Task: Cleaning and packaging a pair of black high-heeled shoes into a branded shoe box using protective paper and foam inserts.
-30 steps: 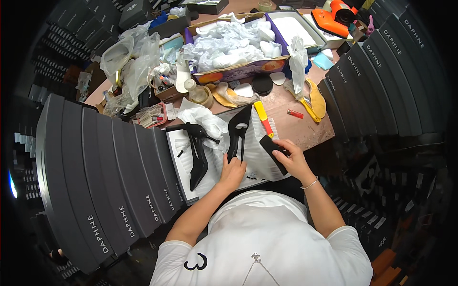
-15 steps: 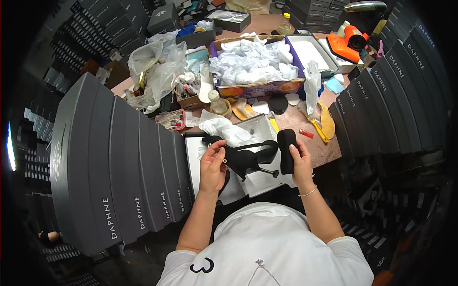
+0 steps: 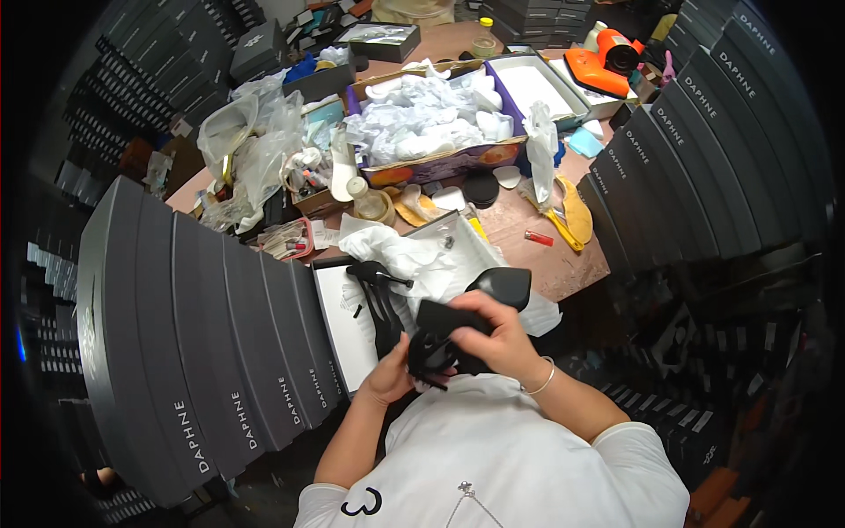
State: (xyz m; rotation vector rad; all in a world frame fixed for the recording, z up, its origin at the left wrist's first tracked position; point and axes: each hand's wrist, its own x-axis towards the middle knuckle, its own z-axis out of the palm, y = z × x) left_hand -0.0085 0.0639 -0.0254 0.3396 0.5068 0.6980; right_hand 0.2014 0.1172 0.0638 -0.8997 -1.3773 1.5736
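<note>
Close above the lap, a black high-heeled shoe (image 3: 475, 304) is gripped by both hands, its middle hidden under fingers and a black cloth (image 3: 440, 319); toe pokes out right, heel area hard to read. Second black heel (image 3: 380, 299) lies in the open white shoebox (image 3: 339, 326) beside white tissue paper (image 3: 414, 255). Grey shoebox stacks (image 3: 202, 352) crowd the left side. Red lighter (image 3: 539, 238) lies on the table (image 3: 546, 264). Left hand (image 3: 396, 374) cups the shoe from below, fingers curled shut. Right hand (image 3: 497, 339) wraps over top, pressing the cloth onto it.
</note>
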